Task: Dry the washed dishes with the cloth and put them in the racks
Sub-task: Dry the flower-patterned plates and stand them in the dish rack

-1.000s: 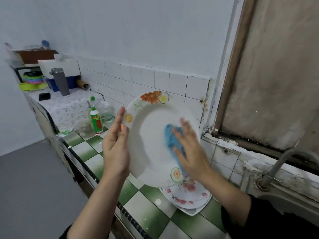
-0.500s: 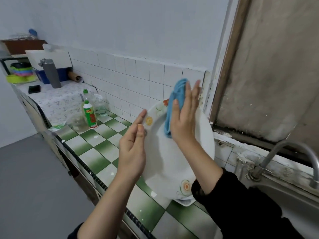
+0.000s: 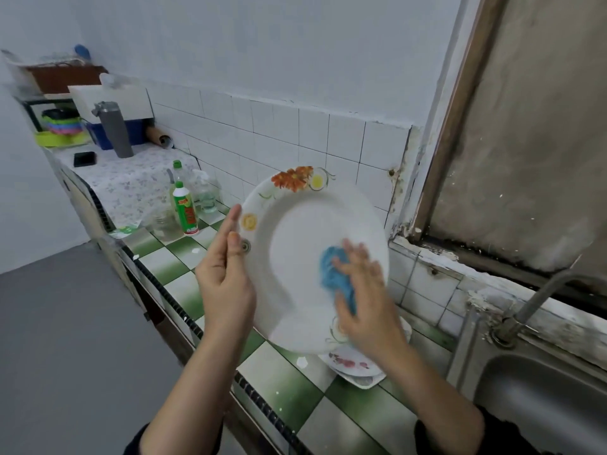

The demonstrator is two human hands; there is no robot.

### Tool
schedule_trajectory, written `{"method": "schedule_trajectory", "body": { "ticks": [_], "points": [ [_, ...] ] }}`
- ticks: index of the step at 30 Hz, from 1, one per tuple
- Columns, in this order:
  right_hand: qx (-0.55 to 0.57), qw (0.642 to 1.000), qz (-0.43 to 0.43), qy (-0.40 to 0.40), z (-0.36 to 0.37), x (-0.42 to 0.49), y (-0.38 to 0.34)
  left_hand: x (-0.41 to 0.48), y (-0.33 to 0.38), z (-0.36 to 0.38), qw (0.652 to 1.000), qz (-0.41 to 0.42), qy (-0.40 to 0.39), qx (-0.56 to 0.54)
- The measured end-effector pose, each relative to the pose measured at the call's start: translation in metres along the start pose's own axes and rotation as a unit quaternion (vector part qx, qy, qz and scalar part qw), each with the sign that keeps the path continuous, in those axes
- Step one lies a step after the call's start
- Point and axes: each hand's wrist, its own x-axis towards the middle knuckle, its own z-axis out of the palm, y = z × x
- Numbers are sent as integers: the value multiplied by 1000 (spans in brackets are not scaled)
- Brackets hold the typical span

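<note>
A large white plate (image 3: 295, 244) with orange and yellow flowers on its rim stands tilted, almost upright, above the counter. My left hand (image 3: 223, 274) holds it by its left rim, thumb on the front and fingers behind. My right hand (image 3: 364, 300) presses a blue cloth (image 3: 335, 274) flat against the lower right of the plate's face, fingers spread. Below the plate, more floral plates (image 3: 353, 366) lie stacked on the green and white tiled counter (image 3: 282, 382).
A steel sink (image 3: 545, 399) and tap (image 3: 538, 297) are at the right. Detergent bottles (image 3: 184, 205) and glass jars (image 3: 207, 195) stand at the back left of the counter. Farther left are a grey flask (image 3: 115, 129), a black phone (image 3: 84, 158) and coloured bowls (image 3: 62, 126).
My right hand has swept the cloth from the plate's top rim down to its lower right. The plate has turned so that its orange flower faces up again.
</note>
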Motion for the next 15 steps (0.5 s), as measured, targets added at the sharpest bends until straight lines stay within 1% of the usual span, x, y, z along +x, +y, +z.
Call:
{"method": "schedule_trajectory", "body": {
  "ticks": [2, 3, 6, 8, 9, 11, 13, 14, 15],
  "points": [
    [37, 992, 82, 83, -6, 16, 29, -7, 3, 0, 998, 34, -40, 34],
    [58, 986, 103, 120, -10, 27, 36, -12, 3, 0, 996, 48, -60, 45],
    [96, 967, 106, 209, -17, 57, 25, -27, 0, 6, 990, 85, -93, 69],
    [143, 961, 78, 224, -11, 67, -9, -37, -4, 13, 985, 104, -110, 83],
    [172, 962, 42, 207, -5, 66, -28, -38, -4, 16, 984, 109, -114, 88],
    [192, 971, -63, 131, 11, 47, -60, -30, -6, 16, 987, 100, -98, 79],
    [140, 978, -153, 30, 27, 15, -63, -14, -3, 7, 989, 103, -77, 75],
    [97, 980, -175, -6, 31, 3, -51, -6, 1, 0, 987, 118, -68, 84],
    [51, 983, -177, -18, 34, -4, -34, 0, 4, -9, 984, 136, -63, 95]
  ]
}}
